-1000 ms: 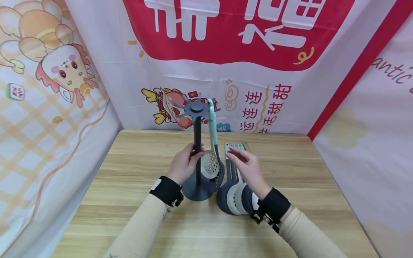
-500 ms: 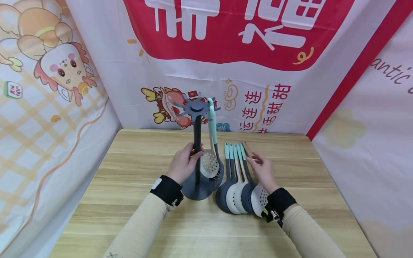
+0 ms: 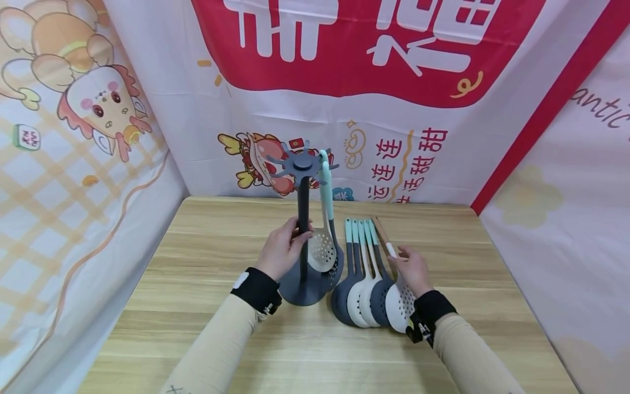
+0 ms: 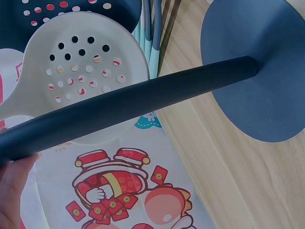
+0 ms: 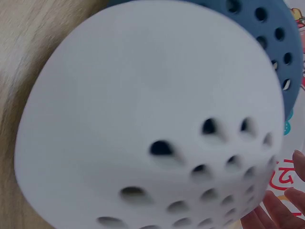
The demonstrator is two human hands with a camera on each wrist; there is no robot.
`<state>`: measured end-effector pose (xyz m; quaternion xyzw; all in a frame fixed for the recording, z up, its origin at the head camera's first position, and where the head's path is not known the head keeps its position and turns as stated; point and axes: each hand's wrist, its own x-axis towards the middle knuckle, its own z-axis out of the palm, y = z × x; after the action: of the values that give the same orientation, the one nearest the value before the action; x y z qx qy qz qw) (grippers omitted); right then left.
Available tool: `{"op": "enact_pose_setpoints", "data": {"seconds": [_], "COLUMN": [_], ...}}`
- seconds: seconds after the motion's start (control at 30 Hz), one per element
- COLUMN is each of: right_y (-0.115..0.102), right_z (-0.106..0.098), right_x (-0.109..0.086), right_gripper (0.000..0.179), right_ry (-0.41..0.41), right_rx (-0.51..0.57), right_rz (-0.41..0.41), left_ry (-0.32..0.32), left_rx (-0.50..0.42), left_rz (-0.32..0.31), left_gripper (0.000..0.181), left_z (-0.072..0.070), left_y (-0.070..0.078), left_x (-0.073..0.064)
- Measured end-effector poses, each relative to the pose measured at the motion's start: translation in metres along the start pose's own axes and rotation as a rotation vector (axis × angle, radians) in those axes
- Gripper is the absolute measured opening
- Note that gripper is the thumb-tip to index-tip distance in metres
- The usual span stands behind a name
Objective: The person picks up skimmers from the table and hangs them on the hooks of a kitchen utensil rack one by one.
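My left hand (image 3: 283, 251) grips the dark pole (image 3: 303, 208) of an upright utensil stand; its round base (image 4: 257, 71) is on the table. A pale skimmer (image 3: 322, 251) hangs by its turquoise handle from the stand's hooked top (image 3: 301, 164), with a dark slotted spoon (image 3: 337, 262) behind it. My right hand (image 3: 412, 269) is at the neck of a white skimmer (image 3: 400, 309) with a wooden handle (image 3: 381, 230), lying at the right end of a row. In the right wrist view its bowl (image 5: 143, 95) hides the neck; my fingers (image 5: 281, 210) show apart beyond the rim.
Left of the white skimmer lie several overlapping utensils with turquoise handle ends, among them a dark ladle (image 3: 342, 303) and a dark slotted utensil (image 3: 380, 298). The wooden table (image 3: 221, 230) meets a printed cloth backdrop (image 3: 305, 109) at its back edge.
My right hand has moved from the turquoise handles rightward to the wooden handle, then down along it to the neck. The left hand keeps its grip on the pole.
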<state>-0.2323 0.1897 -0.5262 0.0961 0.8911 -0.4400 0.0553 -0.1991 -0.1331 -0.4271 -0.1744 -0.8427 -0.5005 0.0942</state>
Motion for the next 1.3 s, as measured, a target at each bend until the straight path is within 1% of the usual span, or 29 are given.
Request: {"op": "enact_pose_setpoints", "data": {"seconds": [0.2, 0.33, 0.6, 0.93, 1.1, 1.3], "right_y": [0.012, 0.017, 0.023, 0.023, 0.024, 0.029], "right_z": [0.002, 0.004, 0.007, 0.007, 0.008, 0.01], "right_x": [0.002, 0.004, 0.006, 0.005, 0.004, 0.006], "right_gripper": [0.055, 0.057, 0.058, 0.057, 0.055, 0.044], "right_ry": [-0.007, -0.003, -0.006, -0.006, 0.004, 0.023], "right_rx": [-0.067, -0.072, -0.129, -0.141, -0.147, -0.147], "right_rz": [0.033, 0.049, 0.034, 0.039, 0.018, -0.027], "left_ry": [-0.003, -0.007, -0.004, 0.0, 0.0, 0.002], "left_rx": [0.003, -0.002, 0.007, 0.006, 0.003, 0.006], "left_rz": [0.003, -0.001, 0.009, 0.009, 0.005, 0.01], "left_gripper": [0.023, 0.024, 0.023, 0.022, 0.022, 0.022], "left_z": [0.0, -0.001, 0.0, 0.001, 0.001, 0.001], "left_y": [0.0, 0.0, -0.001, -0.002, -0.001, -0.001], "left_x": [0.0, 0.001, 0.0, 0.0, 0.0, 0.0]}}
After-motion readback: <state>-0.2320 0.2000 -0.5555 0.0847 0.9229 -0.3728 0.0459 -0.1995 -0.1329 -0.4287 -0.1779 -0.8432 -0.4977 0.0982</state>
